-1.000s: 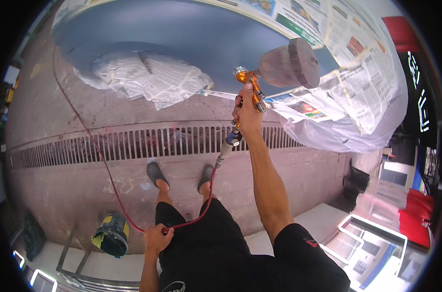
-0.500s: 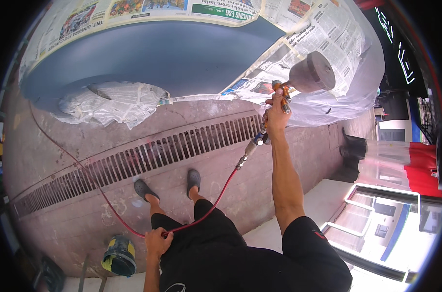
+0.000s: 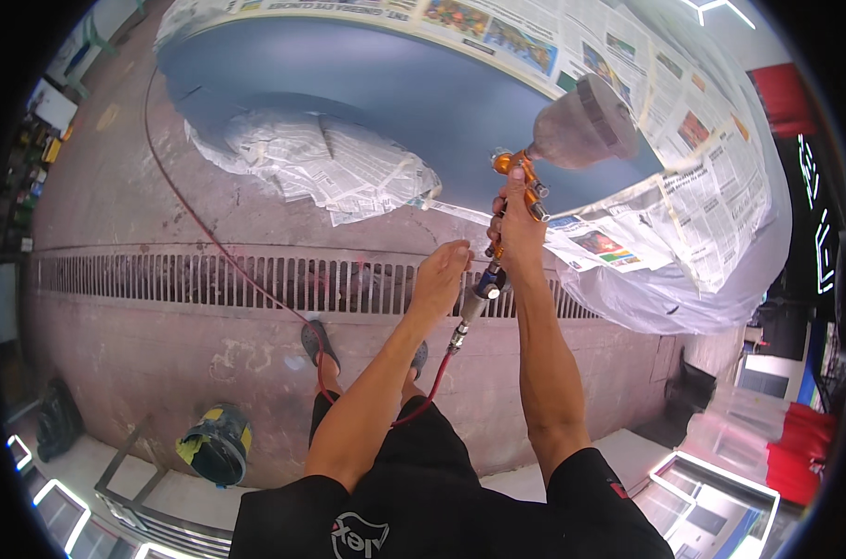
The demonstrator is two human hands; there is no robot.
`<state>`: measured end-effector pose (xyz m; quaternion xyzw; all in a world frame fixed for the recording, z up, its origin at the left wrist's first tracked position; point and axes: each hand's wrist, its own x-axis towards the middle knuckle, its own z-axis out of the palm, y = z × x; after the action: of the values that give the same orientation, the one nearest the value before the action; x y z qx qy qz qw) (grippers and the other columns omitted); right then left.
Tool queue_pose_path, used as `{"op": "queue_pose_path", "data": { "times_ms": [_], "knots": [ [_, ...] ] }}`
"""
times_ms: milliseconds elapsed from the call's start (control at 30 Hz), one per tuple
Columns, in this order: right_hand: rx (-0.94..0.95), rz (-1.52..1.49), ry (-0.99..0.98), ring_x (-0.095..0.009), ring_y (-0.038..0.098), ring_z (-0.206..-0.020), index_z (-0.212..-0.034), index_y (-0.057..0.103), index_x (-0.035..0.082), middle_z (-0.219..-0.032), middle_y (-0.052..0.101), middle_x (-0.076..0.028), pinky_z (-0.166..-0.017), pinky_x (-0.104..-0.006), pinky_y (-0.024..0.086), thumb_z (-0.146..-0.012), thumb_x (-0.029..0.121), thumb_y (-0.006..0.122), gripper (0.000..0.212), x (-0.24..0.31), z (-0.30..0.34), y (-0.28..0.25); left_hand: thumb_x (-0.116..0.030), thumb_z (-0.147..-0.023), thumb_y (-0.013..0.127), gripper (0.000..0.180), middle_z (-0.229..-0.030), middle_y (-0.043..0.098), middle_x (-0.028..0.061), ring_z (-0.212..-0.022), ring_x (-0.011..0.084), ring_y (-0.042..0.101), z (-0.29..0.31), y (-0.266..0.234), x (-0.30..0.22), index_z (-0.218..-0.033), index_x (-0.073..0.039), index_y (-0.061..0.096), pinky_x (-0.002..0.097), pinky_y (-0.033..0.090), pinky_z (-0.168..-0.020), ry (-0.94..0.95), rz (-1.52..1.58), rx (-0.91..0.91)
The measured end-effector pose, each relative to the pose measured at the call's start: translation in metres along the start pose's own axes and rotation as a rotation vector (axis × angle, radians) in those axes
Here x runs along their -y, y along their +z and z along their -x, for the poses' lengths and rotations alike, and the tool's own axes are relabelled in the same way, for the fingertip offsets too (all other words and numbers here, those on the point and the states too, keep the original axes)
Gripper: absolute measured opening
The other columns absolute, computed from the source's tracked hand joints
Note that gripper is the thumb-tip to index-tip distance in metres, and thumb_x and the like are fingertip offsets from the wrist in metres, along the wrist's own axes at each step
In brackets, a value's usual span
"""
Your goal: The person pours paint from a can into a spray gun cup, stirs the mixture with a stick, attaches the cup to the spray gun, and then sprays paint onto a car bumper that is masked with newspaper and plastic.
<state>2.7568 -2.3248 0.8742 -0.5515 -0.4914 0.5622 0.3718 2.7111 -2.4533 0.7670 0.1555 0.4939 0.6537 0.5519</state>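
Observation:
My right hand (image 3: 521, 228) is wrapped round the grip of an orange-bodied spray gun (image 3: 511, 166) with a grey paint cup (image 3: 581, 123) on top. A red air hose (image 3: 434, 387) joins the fitting (image 3: 479, 293) below the grip. Just left of the gun, my left hand (image 3: 440, 279) is raised, fingers loosely bent and partly hidden, with nothing visible in it. Beyond the gun lies a blue-grey car panel (image 3: 348, 70). Newspaper masking (image 3: 702, 210) and tape border the panel, and crumpled newspaper (image 3: 334, 163) covers the wheel area.
Plastic sheeting (image 3: 665, 312) drapes down at the right. A drain grate (image 3: 199, 279) crosses the floor between my feet and the car. The hose trails over the grate on the left. A dark bucket (image 3: 218, 445) stands at the lower left, near a metal frame (image 3: 129, 475).
My left hand has let go of the hose at my hip and risen beside the gun. The view has turned, so the car panel now lies farther right, behind the gun.

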Motion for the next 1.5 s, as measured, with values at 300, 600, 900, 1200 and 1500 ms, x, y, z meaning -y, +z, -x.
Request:
{"op": "queue_pose_path", "data": {
  "times_ms": [300,600,900,1200,1500],
  "knots": [
    [0.323,-0.061,-0.008,-0.008,0.047,-0.049,-0.111,0.063,0.004,-0.08,0.059,-0.005,-0.043,-0.0254,0.038,-0.108,0.06,0.075,0.057,0.02,0.014,0.136,-0.022,-0.12,0.061,0.03,-0.111,0.077,-0.0003,-0.094,0.0048,0.071,-0.013,-0.061,-0.054,-0.141,-0.002,0.069,0.0226,0.057,-0.083,0.094,0.409,-0.092],
    [0.149,-0.035,0.033,-0.007,0.046,-0.049,-0.105,0.062,0.006,-0.077,0.057,-0.002,-0.043,-0.0258,0.038,-0.107,0.065,0.073,0.06,0.027,-0.014,0.021,-0.023,-0.119,0.064,0.029,-0.105,0.076,-0.0026,-0.088,0.0031,0.066,-0.02,0.036,-0.008,-0.134,0.0,0.073,0.0223,0.055,-0.078,-0.023,0.424,0.039],
    [-0.189,0.0,-0.028,-0.006,0.044,-0.049,-0.098,0.06,0.01,-0.075,0.054,0.002,-0.044,-0.0264,0.038,-0.107,0.066,0.072,0.059,0.031,-0.039,-0.192,-0.04,-0.118,0.064,0.056,-0.127,0.075,0.0055,-0.112,0.0136,0.068,-0.002,0.194,0.068,-0.157,0.0,0.06,0.0326,0.056,-0.094,-0.209,0.121,0.272],
    [-0.523,0.112,-0.116,-0.007,0.048,-0.048,-0.113,0.066,0.005,-0.08,0.06,-0.002,-0.041,-0.0275,0.038,-0.113,0.063,0.064,0.057,0.031,-0.054,-0.317,-0.035,-0.111,0.072,0.062,-0.133,0.076,0.0145,-0.112,0.0213,0.075,0.069,-0.026,0.18,-0.157,0.004,0.061,0.0329,0.057,-0.097,-0.322,-0.152,0.045],
    [-0.232,-0.048,-0.019,-0.006,0.045,-0.046,-0.097,0.058,0.01,-0.073,0.054,0.002,-0.041,-0.0248,0.038,-0.107,0.065,0.072,0.058,0.061,-0.048,-0.163,-0.023,-0.109,0.062,0.021,-0.085,0.062,-0.0007,-0.07,0.0095,0.057,0.325,-0.375,0.134,-0.113,-0.009,0.077,0.0302,0.042,-0.06,-0.591,-0.395,-0.674]
  ]
}}
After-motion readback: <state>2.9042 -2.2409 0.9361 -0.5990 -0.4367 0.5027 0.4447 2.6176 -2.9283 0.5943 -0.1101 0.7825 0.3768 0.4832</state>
